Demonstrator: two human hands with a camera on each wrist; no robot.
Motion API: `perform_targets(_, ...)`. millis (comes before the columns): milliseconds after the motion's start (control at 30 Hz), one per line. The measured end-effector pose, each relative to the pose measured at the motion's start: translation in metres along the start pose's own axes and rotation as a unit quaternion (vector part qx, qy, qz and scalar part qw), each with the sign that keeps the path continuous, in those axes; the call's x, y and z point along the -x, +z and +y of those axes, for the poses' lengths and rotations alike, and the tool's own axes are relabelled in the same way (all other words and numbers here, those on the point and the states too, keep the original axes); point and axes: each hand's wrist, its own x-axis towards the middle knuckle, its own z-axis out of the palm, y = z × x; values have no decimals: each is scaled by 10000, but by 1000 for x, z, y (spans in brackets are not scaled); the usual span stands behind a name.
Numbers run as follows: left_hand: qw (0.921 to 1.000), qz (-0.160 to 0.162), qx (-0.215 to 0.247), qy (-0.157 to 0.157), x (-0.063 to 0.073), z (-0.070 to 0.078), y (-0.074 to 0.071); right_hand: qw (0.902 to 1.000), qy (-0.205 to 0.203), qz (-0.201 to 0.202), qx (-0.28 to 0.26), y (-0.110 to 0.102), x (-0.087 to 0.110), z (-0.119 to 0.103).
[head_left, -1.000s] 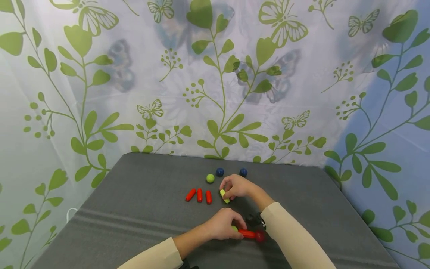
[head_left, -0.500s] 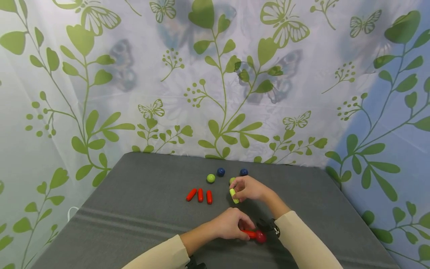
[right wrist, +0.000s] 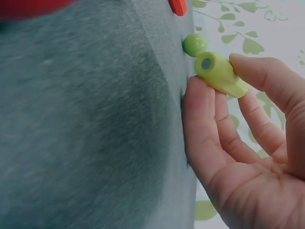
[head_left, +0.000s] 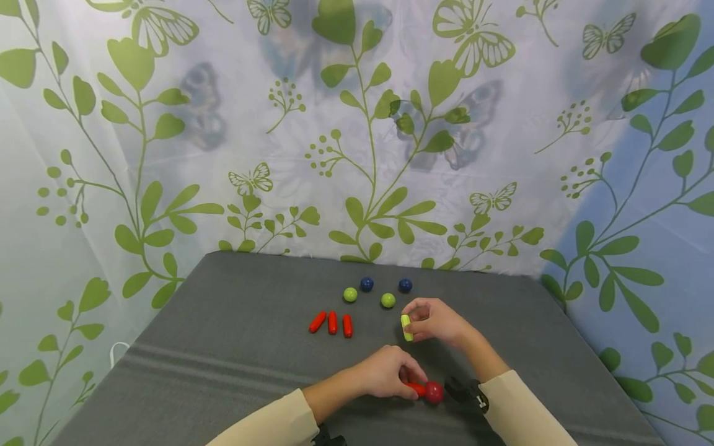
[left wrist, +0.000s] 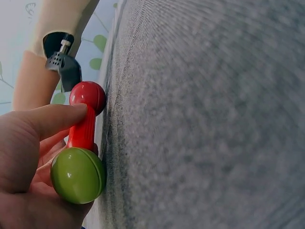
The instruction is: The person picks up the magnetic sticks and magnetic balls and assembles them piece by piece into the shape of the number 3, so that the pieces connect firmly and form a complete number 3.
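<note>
My left hand [head_left: 385, 373] grips a red rod [left wrist: 83, 130] between thumb and fingers, low over the grey cloth. A red ball [head_left: 434, 392] sits on one end of that rod and a green ball [left wrist: 78, 175] on the other, as the left wrist view shows. My right hand [head_left: 437, 322] pinches a short yellow-green rod [head_left: 407, 328] between thumb and fingertips, farther back and to the right. In the right wrist view this rod [right wrist: 220, 74] turns its end toward the camera, with a grey round spot in it.
Three red rods [head_left: 332, 323] lie side by side left of my right hand. Behind them are two green balls [head_left: 387, 300] and two dark blue balls [head_left: 366, 284]. The grey table [head_left: 234, 310] ends at a leaf-and-butterfly curtain [head_left: 357, 155].
My right hand has carried the yellow-green rod to the right, uncovering a second green ball. My left hand has shifted slightly right with the red rod, still holding it.
</note>
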Motion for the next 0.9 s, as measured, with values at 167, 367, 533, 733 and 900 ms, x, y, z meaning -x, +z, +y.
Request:
perform_targets(167, 9998, -64, 92, -139, 0, 1, -2, 9997, 118, 127, -177, -1, 13, 6)
perform_targets(367, 9998, -55, 67, -151, 0, 2, -1, 9987, 269, 284, -320, 1, 30, 10)
perform_targets(533, 9999, -3, -95, -83, -1, 2, 0, 9970, 472, 338, -514, 2, 41, 17)
perform_targets(733, 9999, 9, -68, -134, 0, 2, 0, 9953, 523, 411, -698, 4, 54, 27)
perform_targets(900, 9999, -1, -86, -144, 0, 2, 0, 9943, 596, 431, -767, 7, 65, 30)
